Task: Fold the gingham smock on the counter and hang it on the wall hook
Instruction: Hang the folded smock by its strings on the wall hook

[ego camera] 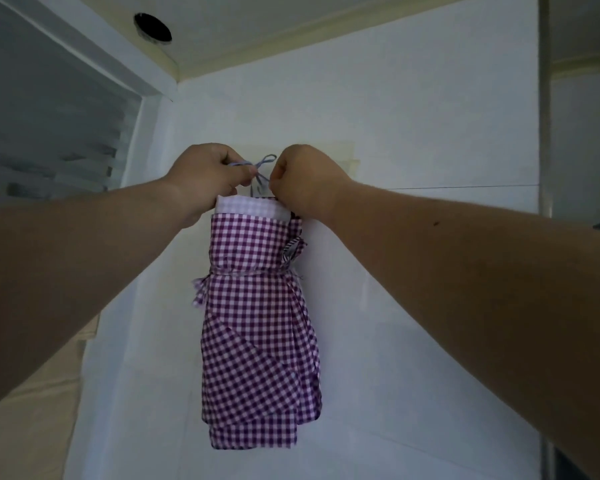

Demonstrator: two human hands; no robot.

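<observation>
White wall (413,133): both hands pinch smock (257,323) cord (262,166)

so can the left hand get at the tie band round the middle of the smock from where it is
Probably yes: the left hand pinches the thin blue cord above; nothing covers the purple gingham smock's waist band.

The white wall (413,237) carries everything here. A gingham smock (257,323), folded into a long bundle and tied round its middle, hangs flat against it below both hands. Between the left hand (205,174) and right hand (305,178), a thin blue cord (265,161) crosses; the hook itself is hidden.
</observation>
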